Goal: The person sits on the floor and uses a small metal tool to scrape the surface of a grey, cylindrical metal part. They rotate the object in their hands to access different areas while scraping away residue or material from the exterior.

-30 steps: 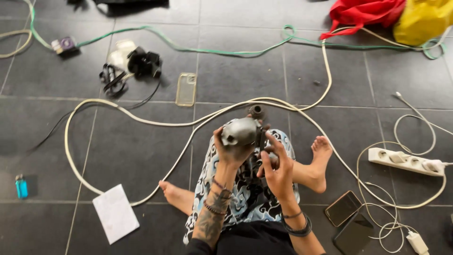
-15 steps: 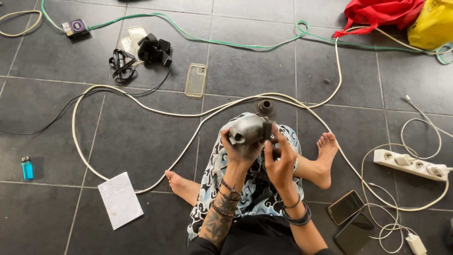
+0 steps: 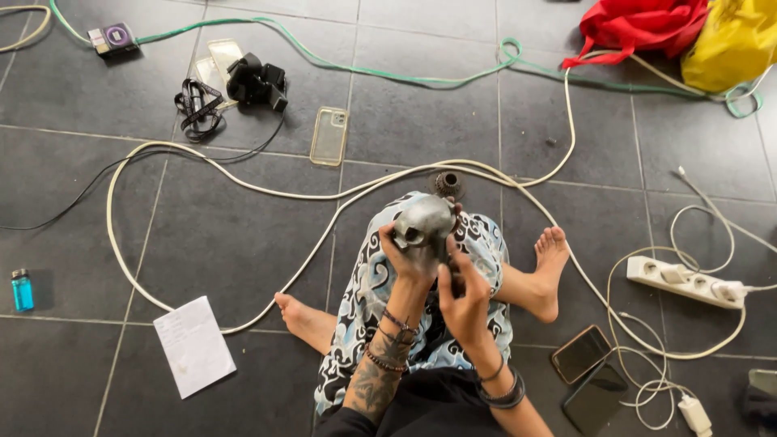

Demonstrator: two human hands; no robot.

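I sit cross-legged on a dark tiled floor. My left hand [image 3: 407, 260] grips a grey metal motor-like part [image 3: 422, 223] from below and holds it up over my lap. My right hand [image 3: 463, 298] sits just beside and under the part, fingers curled against its right side; what they pinch is hidden. A small dark round threaded piece [image 3: 447, 184] lies on the floor just beyond my knees. My patterned blue-and-white cloth [image 3: 368, 303] covers my legs.
A long white cable [image 3: 137, 267] loops around me. A white power strip [image 3: 678, 281] lies to the right, two phones [image 3: 580, 354] at lower right. A clear-cased phone [image 3: 329, 135], black strap and gear [image 3: 255, 81], paper sheet [image 3: 193, 345], blue lighter [image 3: 22, 290], red and yellow bags [image 3: 688, 32] surround.
The view has shifted slightly, with the floor things sliding down in frame. My hands keep holding the metal part over my lap, and my right hand has dropped a little lower beside it.
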